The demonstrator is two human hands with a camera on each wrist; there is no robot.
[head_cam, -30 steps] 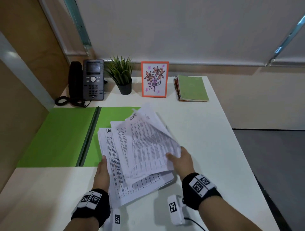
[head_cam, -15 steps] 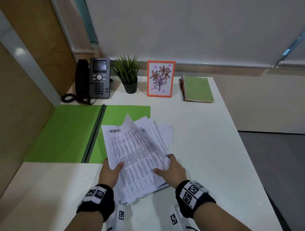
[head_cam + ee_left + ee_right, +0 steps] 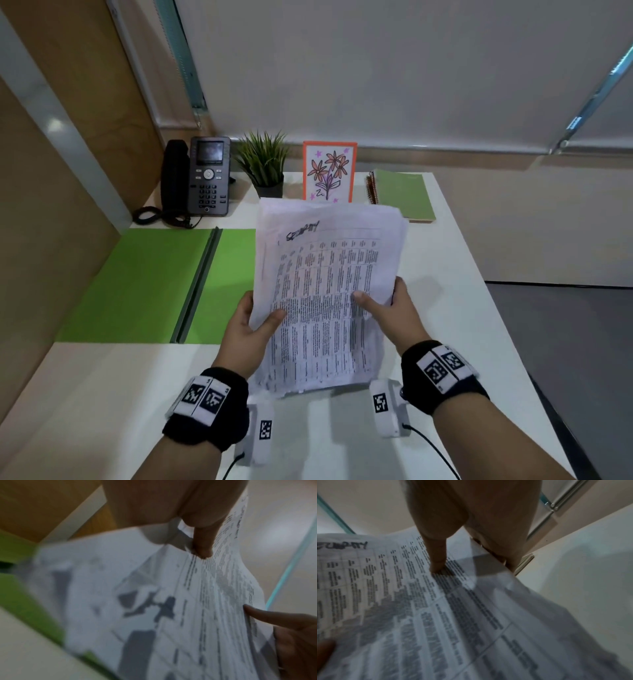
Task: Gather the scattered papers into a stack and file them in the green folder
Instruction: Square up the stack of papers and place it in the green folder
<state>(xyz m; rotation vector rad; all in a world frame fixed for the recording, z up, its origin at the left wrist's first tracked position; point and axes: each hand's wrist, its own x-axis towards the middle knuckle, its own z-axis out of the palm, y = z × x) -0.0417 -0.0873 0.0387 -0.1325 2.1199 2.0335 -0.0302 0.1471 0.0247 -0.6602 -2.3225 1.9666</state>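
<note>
Papers (image 3: 325, 294) lifted upright | long axis away | left hand (image 3: 245, 334), right hand (image 3: 394, 317) pinching sides

Open green folder (image 3: 144, 284) flat on white counter (image 3: 462, 308), left side. Printed paper stack (image 3: 325, 291) held above counter, right of folder. Black desk phone (image 3: 200, 178), small potted plant (image 3: 263, 168), orange-framed flower drawing (image 3: 329, 173), green spiral notebook (image 3: 400, 193) along back edge, left to right.

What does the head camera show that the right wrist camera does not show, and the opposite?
Only the head view shows the open green folder lying on the white desk, the black desk phone, the small potted plant, the orange-framed flower drawing and the left hand gripping the stack's left edge.

Only the right wrist view shows the right thumb pressing the top sheet from close up.

Both show the stack of printed white papers with a handwritten heading, held by the right hand.
</note>
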